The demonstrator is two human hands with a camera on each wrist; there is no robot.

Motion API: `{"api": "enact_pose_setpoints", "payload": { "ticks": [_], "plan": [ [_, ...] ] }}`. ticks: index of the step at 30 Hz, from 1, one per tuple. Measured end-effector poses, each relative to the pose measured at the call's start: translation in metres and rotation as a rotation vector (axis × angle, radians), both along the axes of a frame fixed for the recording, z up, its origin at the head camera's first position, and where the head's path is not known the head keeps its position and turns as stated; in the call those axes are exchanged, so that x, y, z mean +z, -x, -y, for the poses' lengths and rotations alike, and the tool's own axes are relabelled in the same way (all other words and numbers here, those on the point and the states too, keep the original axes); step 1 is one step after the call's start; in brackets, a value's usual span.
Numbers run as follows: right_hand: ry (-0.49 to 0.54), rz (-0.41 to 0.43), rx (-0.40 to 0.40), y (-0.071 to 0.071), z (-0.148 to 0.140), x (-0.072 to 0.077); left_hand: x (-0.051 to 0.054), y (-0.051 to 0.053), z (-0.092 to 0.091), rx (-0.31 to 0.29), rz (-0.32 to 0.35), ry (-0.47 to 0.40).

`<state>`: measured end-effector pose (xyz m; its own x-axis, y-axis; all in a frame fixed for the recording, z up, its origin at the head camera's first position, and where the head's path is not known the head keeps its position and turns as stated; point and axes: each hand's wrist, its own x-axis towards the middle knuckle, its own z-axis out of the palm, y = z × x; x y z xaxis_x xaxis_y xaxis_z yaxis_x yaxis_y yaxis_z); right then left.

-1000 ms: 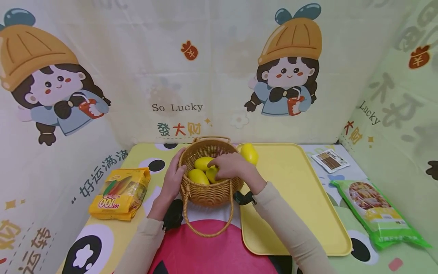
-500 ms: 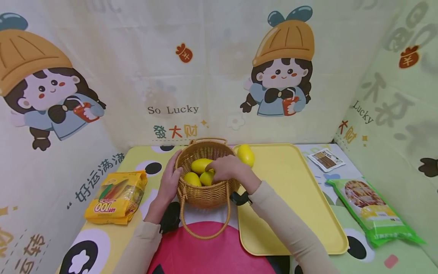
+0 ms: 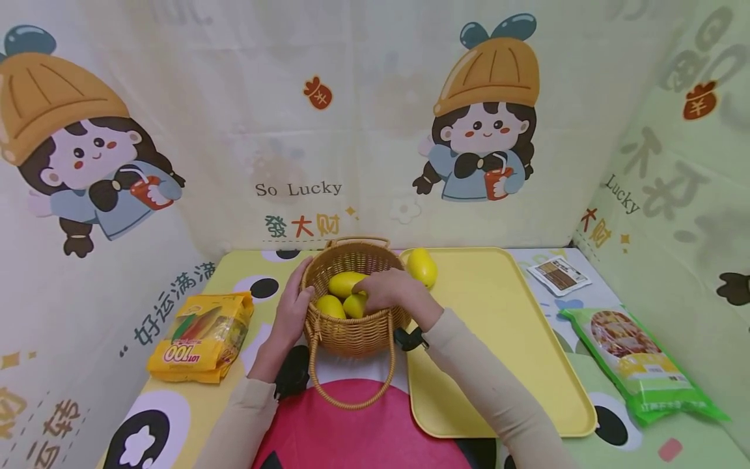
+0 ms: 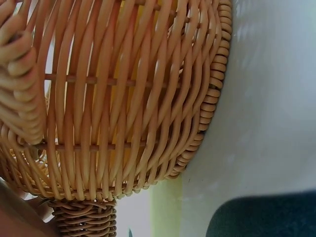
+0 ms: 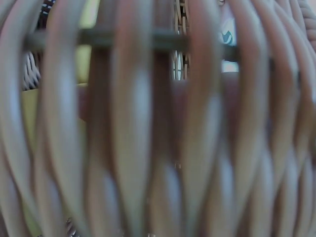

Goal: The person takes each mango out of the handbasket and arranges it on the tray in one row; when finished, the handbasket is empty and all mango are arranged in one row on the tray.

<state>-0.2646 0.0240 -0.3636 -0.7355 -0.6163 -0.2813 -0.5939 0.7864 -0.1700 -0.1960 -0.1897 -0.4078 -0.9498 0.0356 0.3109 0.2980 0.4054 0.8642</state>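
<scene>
A brown wicker basket [image 3: 354, 335] stands in the middle of the head view, its front handle folded down toward the person. My left hand [image 3: 291, 306] grips its left rim, thumb over the edge. My right hand [image 3: 391, 290] reaches in over the right rim, fingers curled at a yellow mango [image 3: 355, 305]; its fingertips are partly hidden. Beside that fruit lie another mango [image 3: 330, 306] and a farther mango [image 3: 346, 283]. In the left wrist view the basket's woven side [image 4: 123, 98] fills most of the picture. Blurred basket strands [image 5: 133, 123] cover the right wrist view.
Right of the basket lies a yellow tray [image 3: 498, 365] with one mango [image 3: 422, 267] at its far left corner. A yellow snack bag [image 3: 202, 337] is on the left. Farther right are a green food bag [image 3: 644, 365] and a small white packet [image 3: 559, 275].
The head view has shifted slightly. The mango at my right fingers sits a little farther left and lower in the basket. My left hand keeps its grip on the rim.
</scene>
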Motion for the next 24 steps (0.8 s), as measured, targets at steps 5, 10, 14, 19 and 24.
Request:
{"api": "enact_pose_setpoints", "payload": {
  "ticks": [5, 10, 14, 19, 24],
  "plan": [
    [0.011, 0.023, -0.009, 0.001, 0.002, -0.002, -0.007, 0.003, 0.002, 0.001, -0.001, -0.001],
    [0.027, 0.039, -0.004, 0.002, 0.002, -0.004, -0.031, 0.017, 0.010, 0.004, -0.012, -0.019],
    [0.035, 0.032, 0.016, 0.004, 0.003, -0.003, -0.039, 0.022, 0.012, 0.016, -0.027, -0.019],
    [0.048, 0.041, 0.035, 0.005, 0.004, -0.002, -0.036, 0.022, 0.011, 0.021, -0.054, -0.021],
    [0.070, 0.080, 0.053, 0.006, 0.004, -0.003, -0.035, 0.020, 0.010, 0.015, -0.060, -0.017]
  ]
}}
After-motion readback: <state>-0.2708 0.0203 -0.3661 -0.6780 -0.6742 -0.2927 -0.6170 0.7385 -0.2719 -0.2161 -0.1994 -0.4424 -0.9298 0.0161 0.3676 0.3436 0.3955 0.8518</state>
